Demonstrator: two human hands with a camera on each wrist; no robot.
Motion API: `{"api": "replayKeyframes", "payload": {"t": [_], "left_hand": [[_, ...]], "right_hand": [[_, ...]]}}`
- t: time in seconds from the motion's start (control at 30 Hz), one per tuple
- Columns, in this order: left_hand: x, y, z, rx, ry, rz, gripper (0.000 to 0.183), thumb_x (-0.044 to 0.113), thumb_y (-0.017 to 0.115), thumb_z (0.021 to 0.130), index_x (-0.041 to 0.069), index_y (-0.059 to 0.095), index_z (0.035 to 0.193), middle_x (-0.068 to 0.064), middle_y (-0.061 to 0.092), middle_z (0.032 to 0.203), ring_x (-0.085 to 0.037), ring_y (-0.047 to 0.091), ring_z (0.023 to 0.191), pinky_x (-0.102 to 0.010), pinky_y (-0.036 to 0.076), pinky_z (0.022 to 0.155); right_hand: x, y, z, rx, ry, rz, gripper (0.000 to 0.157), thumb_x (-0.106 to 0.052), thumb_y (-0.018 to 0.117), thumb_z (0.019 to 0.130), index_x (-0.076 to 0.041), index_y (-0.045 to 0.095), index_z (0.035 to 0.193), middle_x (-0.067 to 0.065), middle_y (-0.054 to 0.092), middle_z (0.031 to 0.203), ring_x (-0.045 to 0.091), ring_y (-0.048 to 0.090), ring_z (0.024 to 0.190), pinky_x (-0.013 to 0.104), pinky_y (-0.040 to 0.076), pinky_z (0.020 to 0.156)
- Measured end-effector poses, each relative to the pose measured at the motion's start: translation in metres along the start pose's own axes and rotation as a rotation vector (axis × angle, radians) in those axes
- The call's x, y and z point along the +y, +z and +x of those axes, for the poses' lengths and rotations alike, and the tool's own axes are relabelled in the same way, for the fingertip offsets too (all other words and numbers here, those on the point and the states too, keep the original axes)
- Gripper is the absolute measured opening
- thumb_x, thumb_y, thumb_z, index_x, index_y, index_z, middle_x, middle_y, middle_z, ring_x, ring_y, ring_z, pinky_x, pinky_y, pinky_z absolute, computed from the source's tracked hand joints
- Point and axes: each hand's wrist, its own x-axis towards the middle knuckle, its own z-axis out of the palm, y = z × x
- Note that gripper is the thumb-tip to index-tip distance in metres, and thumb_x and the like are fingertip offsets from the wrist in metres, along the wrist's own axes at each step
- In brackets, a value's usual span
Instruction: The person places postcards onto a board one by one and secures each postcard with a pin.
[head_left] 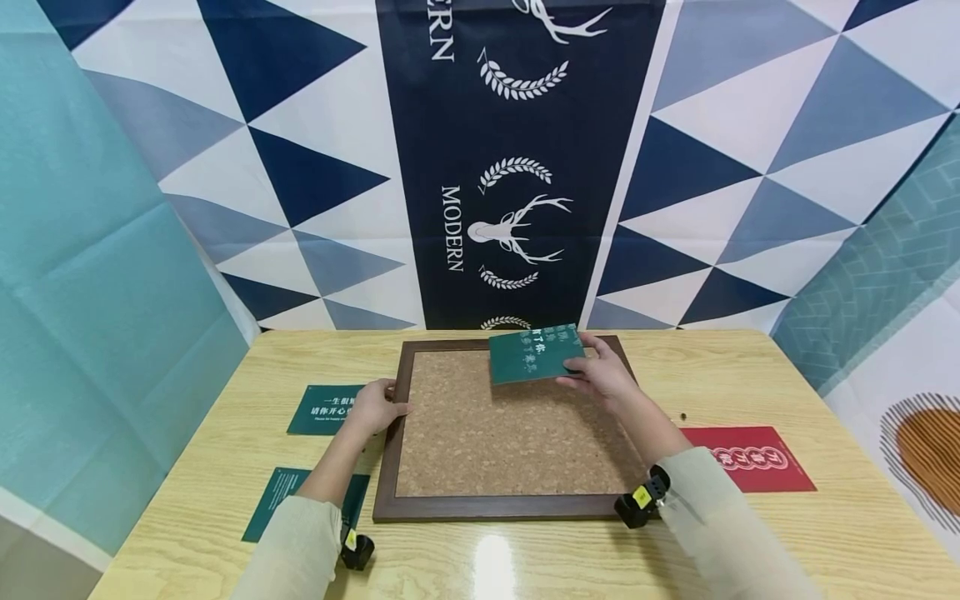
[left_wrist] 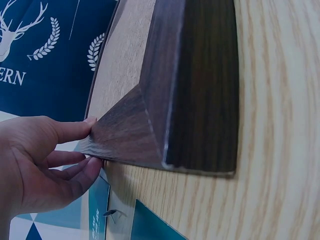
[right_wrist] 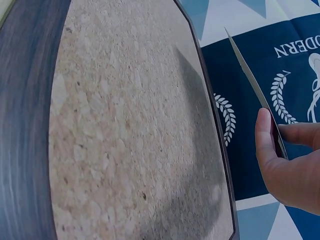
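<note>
A cork board [head_left: 517,442] in a dark brown wooden frame [head_left: 495,507] lies on the table. My left hand [head_left: 375,408] grips the frame's left side; in the left wrist view its thumb is on the top face and the fingers are at the outer edge. Over the board's upper right part, my right hand [head_left: 606,379] pinches a green card [head_left: 525,357] with white Chinese lettering between thumb and fingers. Seen edge-on in the right wrist view, the card [right_wrist: 250,75] is raised clear of the cork, which carries a shadow.
Two more green cards, one upper [head_left: 303,412] and one lower [head_left: 262,504], lie left of the board, partly hidden by my left arm. To its right is a red card [head_left: 772,458]. A pushpin [left_wrist: 110,213] lies near the frame's left side. Patterned cloth [head_left: 510,167] hangs behind the table.
</note>
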Motion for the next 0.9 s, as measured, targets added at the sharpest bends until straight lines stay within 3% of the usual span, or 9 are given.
{"api": "replayKeyframes", "payload": {"t": [0.5,0.8,0.9], "left_hand": [[0.000,0.000,-0.002,0.003,-0.007,-0.005,0.059,0.019,0.065,0.088,-0.003,0.041,0.138,-0.024,0.055,0.124,-0.035,0.057,0.107,-0.046,0.051,0.085],[0.000,0.001,-0.001,0.005,-0.012,-0.005,0.060,0.019,0.065,0.088,-0.003,0.040,0.138,-0.024,0.054,0.126,-0.036,0.056,0.111,-0.047,0.050,0.087],[0.000,0.001,-0.001,0.007,-0.012,-0.009,0.060,0.019,0.065,0.088,-0.003,0.040,0.138,-0.024,0.054,0.126,-0.036,0.055,0.112,-0.047,0.050,0.088]], "right_hand": [[0.001,0.013,0.001,0.009,0.022,0.002,0.073,0.006,0.047,0.092,-0.013,0.009,0.151,0.010,0.055,0.098,0.010,0.067,0.073,0.026,0.057,0.072],[0.006,0.024,0.004,0.027,0.046,-0.029,0.073,0.004,0.048,0.092,-0.017,0.011,0.151,0.019,0.048,0.117,0.012,0.066,0.076,0.029,0.056,0.077],[0.008,0.027,0.004,0.028,0.055,-0.013,0.073,0.004,0.047,0.092,-0.017,0.011,0.151,0.019,0.048,0.116,0.012,0.065,0.076,0.029,0.057,0.077]]}}
